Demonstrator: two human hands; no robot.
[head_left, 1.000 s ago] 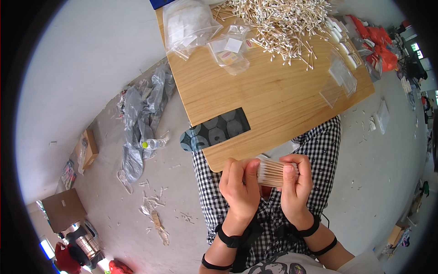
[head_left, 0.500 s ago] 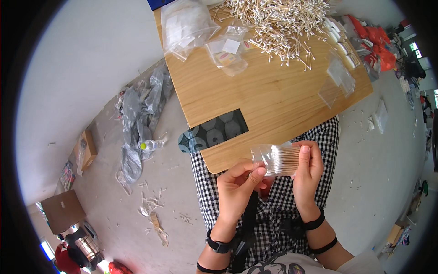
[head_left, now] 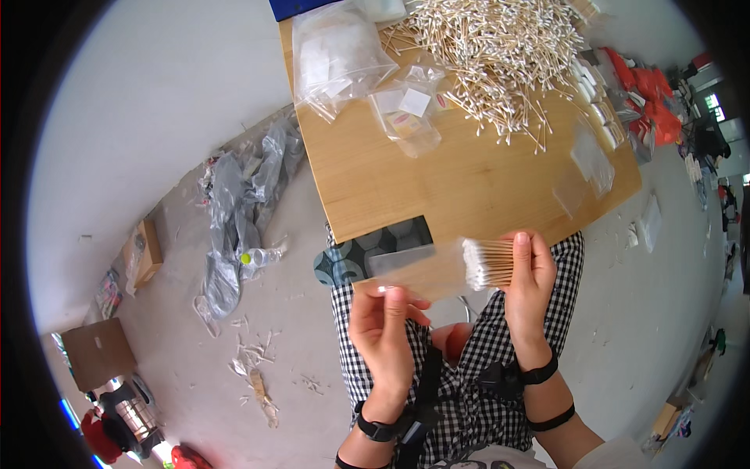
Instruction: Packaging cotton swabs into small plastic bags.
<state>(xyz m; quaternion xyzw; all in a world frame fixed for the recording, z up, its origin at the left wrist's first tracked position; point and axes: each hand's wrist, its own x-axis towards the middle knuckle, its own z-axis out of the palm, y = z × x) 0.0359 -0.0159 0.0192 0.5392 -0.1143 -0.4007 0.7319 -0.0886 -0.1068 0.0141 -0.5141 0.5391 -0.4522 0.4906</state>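
Above my lap, my right hand point(head_left: 531, 270) is closed on a bundle of cotton swabs point(head_left: 488, 264). Thumb and fingers pinch the wooden sticks, and the white tips point left. My left hand point(head_left: 384, 332) pinches the lower left part of a clear plastic bag point(head_left: 426, 270). The bag is stretched out flat and slightly smeared by motion. Its right end lies close to the swab tips; whether they touch I cannot tell. Beyond both hands, a large heap of loose cotton swabs point(head_left: 500, 59) covers the far part of the wooden table point(head_left: 469, 180).
Clear bags point(head_left: 340, 59) and a smaller packet point(head_left: 406, 113) lie at the table's far left. Small packs point(head_left: 598, 102) line its right edge, near flat clear bags point(head_left: 590, 164). A dark patterned pad point(head_left: 367, 250) sits at the near left corner. Grey plastic sheeting point(head_left: 230, 211) lies on the floor.
The swabs were inside the clear bag; now the bag has slid off leftward with my left hand. My right hand keeps the swabs in nearly the same place. The view has shifted slightly.
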